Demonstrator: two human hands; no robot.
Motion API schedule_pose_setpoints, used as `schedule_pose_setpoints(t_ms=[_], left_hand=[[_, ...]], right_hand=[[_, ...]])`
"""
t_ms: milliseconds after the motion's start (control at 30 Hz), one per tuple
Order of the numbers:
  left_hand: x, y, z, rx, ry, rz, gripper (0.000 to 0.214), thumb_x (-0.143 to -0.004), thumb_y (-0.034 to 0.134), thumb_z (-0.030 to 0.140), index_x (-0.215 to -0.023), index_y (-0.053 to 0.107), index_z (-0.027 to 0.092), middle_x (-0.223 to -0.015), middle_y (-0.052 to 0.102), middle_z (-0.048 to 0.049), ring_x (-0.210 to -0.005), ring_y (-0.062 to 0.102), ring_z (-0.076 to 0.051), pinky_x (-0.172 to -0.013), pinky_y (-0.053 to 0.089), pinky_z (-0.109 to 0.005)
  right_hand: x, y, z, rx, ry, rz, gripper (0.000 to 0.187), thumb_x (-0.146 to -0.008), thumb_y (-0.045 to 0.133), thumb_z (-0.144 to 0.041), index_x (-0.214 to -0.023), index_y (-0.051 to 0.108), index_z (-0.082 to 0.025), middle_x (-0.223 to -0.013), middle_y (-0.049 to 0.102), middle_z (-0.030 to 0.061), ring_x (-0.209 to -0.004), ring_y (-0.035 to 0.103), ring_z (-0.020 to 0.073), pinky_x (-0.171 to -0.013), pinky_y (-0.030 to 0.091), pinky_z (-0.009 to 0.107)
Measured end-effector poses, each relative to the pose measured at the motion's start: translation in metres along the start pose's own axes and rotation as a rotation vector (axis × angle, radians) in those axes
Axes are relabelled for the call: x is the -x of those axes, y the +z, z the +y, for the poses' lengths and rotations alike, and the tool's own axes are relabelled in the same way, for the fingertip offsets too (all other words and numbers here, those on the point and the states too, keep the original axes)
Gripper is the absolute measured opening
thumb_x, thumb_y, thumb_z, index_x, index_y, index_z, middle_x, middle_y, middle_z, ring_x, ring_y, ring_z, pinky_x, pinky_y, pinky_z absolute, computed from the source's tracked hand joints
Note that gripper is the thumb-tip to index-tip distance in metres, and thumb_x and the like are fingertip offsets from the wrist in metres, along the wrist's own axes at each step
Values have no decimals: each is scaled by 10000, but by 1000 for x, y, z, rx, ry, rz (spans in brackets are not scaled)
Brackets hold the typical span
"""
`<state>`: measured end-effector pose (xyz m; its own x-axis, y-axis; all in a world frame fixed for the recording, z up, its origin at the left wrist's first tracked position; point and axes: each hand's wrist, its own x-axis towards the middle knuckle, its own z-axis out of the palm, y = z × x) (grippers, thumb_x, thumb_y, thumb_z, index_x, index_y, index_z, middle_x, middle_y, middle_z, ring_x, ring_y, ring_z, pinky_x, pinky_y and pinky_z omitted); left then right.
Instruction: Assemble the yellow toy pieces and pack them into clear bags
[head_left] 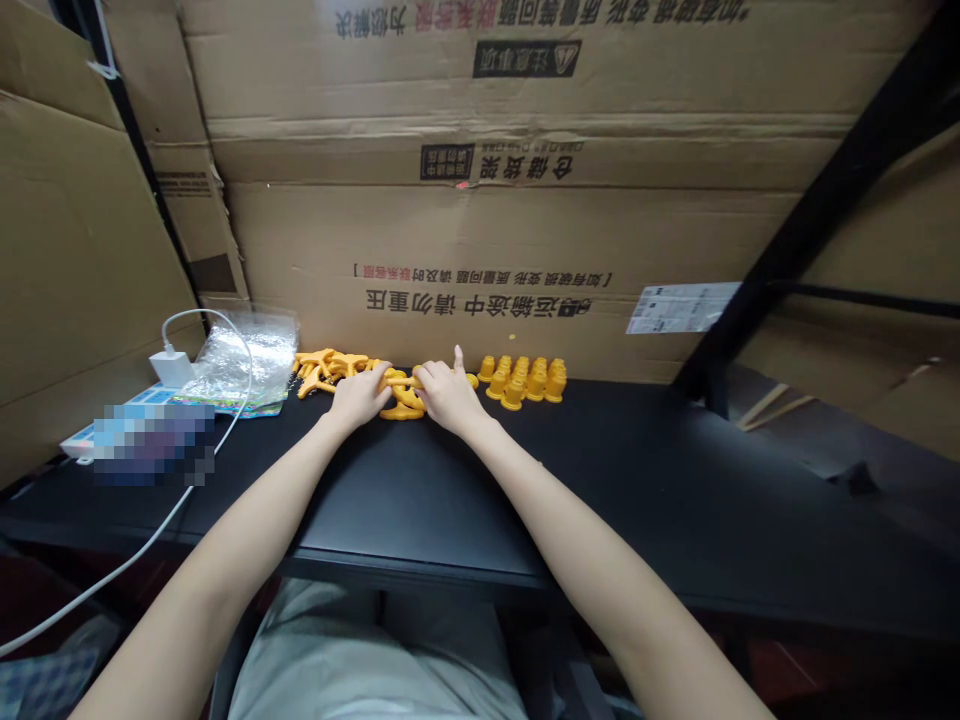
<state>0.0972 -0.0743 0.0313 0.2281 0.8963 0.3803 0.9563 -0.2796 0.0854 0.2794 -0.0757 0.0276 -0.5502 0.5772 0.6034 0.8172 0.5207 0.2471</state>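
Observation:
Both of my hands are at the back middle of the black table, closed on a yellow plastic piece (401, 381) that spans between them. My left hand (361, 396) pinches its left end and my right hand (448, 396) grips its right end, with the thumb raised. Below it lie more yellow curved pieces (405, 405), partly covered by my fingers. A pile of yellow branched pieces (322, 370) sits left of my left hand. To the right of my right hand stand several yellow cup-shaped pieces (525, 380) in a group of rows.
Brown cardboard (480, 230) walls the back of the black table (420, 500). At left are a clear plastic bag (244, 355), a power strip (82, 437) with a white charger (171, 368), and a white cable (161, 530) running over the front edge. A black post (795, 220) rises at right.

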Motion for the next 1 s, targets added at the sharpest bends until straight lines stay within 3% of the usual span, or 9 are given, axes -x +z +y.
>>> schedule_pose_setpoints(t_ms=[333, 567, 867, 1000], left_hand=[[0, -1, 3, -9, -25, -19, 531, -907, 408, 355, -1422, 358, 235, -1086, 682, -105, -1001, 646, -258, -825, 478, -344], [2, -4, 9, 1, -18, -23, 542, -898, 421, 388, -1418, 383, 237, -1049, 691, -99, -985, 650, -254, -833, 476, -335], [0, 1, -3, -31, -25, -19, 568, -885, 422, 380, -1433, 362, 243, -989, 703, -94, -930, 661, -250, -802, 483, -338], [-1, 2, -4, -38, -31, -24, 565, -885, 422, 389, -1430, 369, 247, -982, 704, -96, -926, 662, -250, -796, 482, -334]], right_hand=[[-2, 3, 0, 12, 48, 67, 207, -889, 398, -110, -952, 577, -191, -991, 606, 77, -915, 530, 229, -1109, 62, 617], [-2, 3, 4, 27, 85, 68, 272, -886, 328, -84, -985, 565, -176, -922, 621, 82, -880, 536, 234, -1116, 21, 610], [3, 5, 6, -37, -34, -19, 269, -932, 383, -204, -1140, 544, -152, -978, 640, 98, -923, 565, 232, -1098, 93, 622], [2, 5, 5, -15, -11, -36, 220, -916, 404, -157, -1053, 574, -164, -937, 637, 82, -916, 571, 229, -1095, 60, 635]])
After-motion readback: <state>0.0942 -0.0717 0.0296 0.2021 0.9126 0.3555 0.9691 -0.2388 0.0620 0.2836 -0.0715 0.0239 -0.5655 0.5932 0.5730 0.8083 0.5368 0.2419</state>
